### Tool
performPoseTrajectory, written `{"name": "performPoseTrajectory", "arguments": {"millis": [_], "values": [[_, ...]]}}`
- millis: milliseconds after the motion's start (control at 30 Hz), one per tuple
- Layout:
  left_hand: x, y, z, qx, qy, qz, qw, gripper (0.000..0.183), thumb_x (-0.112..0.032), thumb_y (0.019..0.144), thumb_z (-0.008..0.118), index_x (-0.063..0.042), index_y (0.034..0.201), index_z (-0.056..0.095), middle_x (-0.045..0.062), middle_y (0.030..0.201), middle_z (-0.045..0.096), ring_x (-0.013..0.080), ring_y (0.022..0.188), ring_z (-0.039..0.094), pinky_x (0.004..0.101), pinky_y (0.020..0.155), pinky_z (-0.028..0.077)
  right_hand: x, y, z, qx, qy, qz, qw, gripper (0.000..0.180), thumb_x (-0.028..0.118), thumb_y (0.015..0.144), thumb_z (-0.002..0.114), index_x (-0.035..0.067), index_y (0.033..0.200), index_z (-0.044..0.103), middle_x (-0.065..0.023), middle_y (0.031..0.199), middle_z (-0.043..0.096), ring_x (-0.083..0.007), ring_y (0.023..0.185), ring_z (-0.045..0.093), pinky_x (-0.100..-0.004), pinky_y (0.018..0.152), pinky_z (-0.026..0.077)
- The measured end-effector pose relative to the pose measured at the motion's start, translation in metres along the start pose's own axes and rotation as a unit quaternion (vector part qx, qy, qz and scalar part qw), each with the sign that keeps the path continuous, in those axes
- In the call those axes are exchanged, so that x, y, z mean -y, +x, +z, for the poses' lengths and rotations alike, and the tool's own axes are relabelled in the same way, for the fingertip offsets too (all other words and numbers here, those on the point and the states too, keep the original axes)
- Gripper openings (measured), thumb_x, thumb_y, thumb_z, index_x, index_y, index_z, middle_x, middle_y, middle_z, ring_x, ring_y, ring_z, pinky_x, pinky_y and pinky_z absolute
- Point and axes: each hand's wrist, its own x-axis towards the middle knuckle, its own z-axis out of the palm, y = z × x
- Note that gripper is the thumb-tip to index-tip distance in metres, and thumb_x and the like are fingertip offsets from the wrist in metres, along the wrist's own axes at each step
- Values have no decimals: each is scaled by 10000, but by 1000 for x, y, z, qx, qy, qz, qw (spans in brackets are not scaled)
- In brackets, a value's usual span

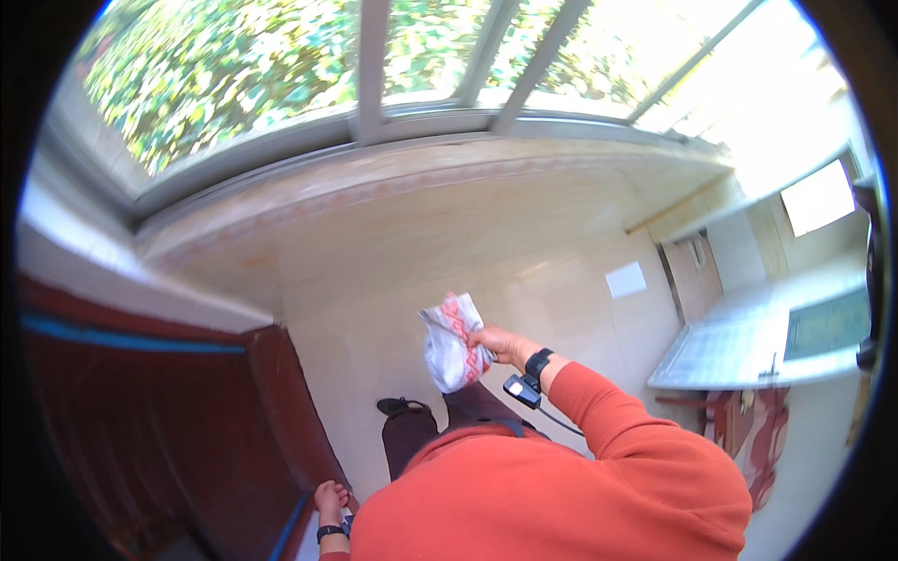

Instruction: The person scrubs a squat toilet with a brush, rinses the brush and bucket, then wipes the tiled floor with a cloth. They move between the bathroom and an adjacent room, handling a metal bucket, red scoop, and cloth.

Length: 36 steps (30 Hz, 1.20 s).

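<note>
My right hand (495, 341) grips a crumpled white plastic bag (450, 350) with red printing, held out in front of my legs above the tiled floor. The bag's contents are hidden. A black strap with a small cabled device (523, 390) sits on that wrist. Low at the left, my left hand (331, 498) hangs beside the dark red wooden furniture (280, 407), its fingers loosely curled and nothing visible in them. Whether it touches the wood I cannot tell. A dark band circles the left wrist.
Pale tiles (393, 273) cover the floor. Sliding windows (435, 123) with a stone sill (435, 158) run along the far side, with leaves outside. A white sheet (626, 280) lies to the right, near a blurred pale table (751, 343) and a dark red wooden piece (736, 421).
</note>
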Motion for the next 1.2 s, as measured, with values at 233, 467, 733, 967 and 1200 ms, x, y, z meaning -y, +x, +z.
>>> {"name": "performPoseTrajectory", "arguments": {"millis": [233, 467, 733, 967, 1200], "values": [[-173, 43, 54, 38, 208, 55, 976, 226, -200, 985, 473, -62, 1135, 571, 76, 923, 642, 169, 703, 628, 300, 595, 533, -141, -53, -121, -370, 112, 15, 922, 373, -34, 722, 565, -74, 1092, 567, -169, 970, 598, -316, 898, 616, -458, 777, 519], [-247, 39, 192, 95, 296, 130, 942, 206, -210, 980, 491, -52, 1094, 556, 81, 872, 634, 181, 679, 620, 315, 546, 519, -374, -146, -244, -519, 103, 165, 832, 401, 41, 787, 592, -99, 1162, 580, -229, 1101, 636, -330, 1019, 637, -437, 822, 520], [-240, -26, 377, 272, 409, 248, 835, 287, -232, 990, 512, -36, 1190, 576, 108, 985, 673, 195, 754, 669, 285, 630, 540, -443, -206, -274, -489, 270, 173, 811, 406, -17, 843, 469, -71, 1243, 514, -205, 1132, 615, -339, 996, 642, -483, 796, 542], [-294, -40, 440, 264, 614, 189, 719, 277, -236, 988, 482, -15, 1123, 581, 114, 969, 672, 212, 758, 676, 331, 622, 555, -366, -195, -231, -476, 404, 105, 774, 363, 5, 811, 539, -94, 1155, 594, -192, 1044, 654, -320, 950, 653, -440, 793, 534], [-375, -28, 538, 276, 708, 227, 609, 326, -271, 971, 476, -9, 1133, 582, 130, 1003, 669, 247, 827, 663, 359, 674, 541, -386, -173, -164, -530, 502, 117, 674, 327, 22, 777, 572, -97, 1080, 611, -194, 997, 644, -290, 867, 641, -432, 732, 521]]}}
